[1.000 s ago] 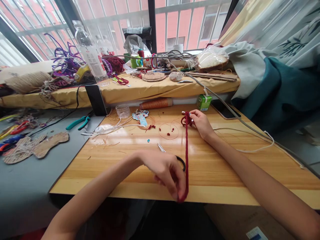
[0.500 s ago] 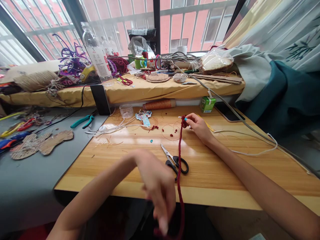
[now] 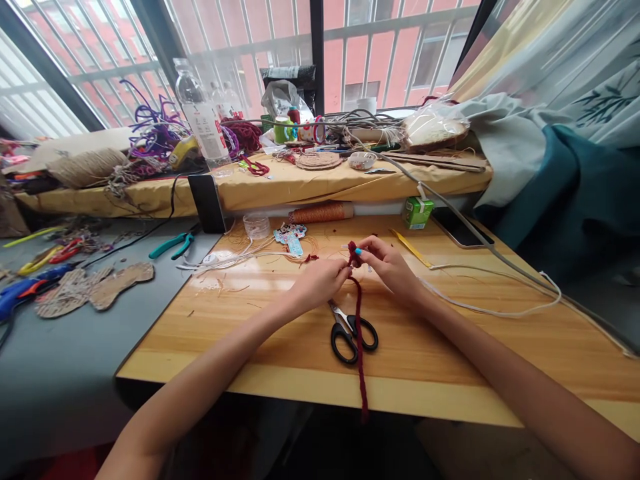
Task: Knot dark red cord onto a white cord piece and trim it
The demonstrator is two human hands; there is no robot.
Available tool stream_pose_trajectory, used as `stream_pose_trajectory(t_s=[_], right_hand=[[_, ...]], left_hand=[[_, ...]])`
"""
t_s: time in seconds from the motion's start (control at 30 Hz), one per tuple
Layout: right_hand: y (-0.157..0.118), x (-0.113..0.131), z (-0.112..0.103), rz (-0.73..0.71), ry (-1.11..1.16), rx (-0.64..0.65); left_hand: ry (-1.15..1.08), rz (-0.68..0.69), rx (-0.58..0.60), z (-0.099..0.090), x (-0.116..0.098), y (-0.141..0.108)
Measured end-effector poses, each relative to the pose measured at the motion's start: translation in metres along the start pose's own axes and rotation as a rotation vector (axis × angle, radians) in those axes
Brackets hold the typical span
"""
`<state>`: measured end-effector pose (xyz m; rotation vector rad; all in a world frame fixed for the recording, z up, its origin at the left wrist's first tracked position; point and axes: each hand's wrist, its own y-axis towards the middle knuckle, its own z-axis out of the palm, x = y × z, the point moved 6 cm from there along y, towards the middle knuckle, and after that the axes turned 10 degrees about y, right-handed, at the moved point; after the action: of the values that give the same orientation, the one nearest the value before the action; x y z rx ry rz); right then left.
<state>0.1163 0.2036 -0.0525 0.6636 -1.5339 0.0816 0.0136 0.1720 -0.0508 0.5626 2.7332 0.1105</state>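
Observation:
A dark red yarn cord (image 3: 359, 327) is bunched into a small knotted clump between my hands, and its long tail hangs down across the table's front edge. My right hand (image 3: 390, 267) pinches the clump from the right, with a blue thumbnail showing. From the left, my left hand (image 3: 325, 277) closes its fingertips on the cord just below the clump. A short white tip sticks out on the clump's left side. Beneath the cord lie black-handled scissors (image 3: 344, 333), their blades partly covered by my left hand.
A phone (image 3: 463, 228) and a green drink carton (image 3: 418, 212) stand at the back right. An orange thread cone (image 3: 320, 213), a clear round container (image 3: 257, 226) and white cords lie behind my hands. Teal pliers (image 3: 173, 245) and cardboard cutouts (image 3: 120, 283) rest on the grey surface at left.
My left hand has risen from below the table's front edge to the yarn clump, letting go of the lower cord. My right hand keeps its pinch and has come slightly nearer.

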Motion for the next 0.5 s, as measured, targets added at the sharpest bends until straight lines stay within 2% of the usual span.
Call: stream_pose_trajectory(t_s=[0.1, 0.27, 0.5], right_hand=[[0.003, -0.006, -0.008, 0.014, -0.029, -0.05], [0.006, -0.014, -0.029, 0.055, -0.033, -0.222], [0.007, -0.017, -0.029, 0.06, -0.027, -0.207]], left_hand=[[0.036, 0.014, 0.046, 0.001, -0.002, -0.001], [-0.002, 0.122, 0.16, 0.008, -0.014, -0.004], [-0.161, 0.214, 0.323, 0.003, -0.03, -0.012]])
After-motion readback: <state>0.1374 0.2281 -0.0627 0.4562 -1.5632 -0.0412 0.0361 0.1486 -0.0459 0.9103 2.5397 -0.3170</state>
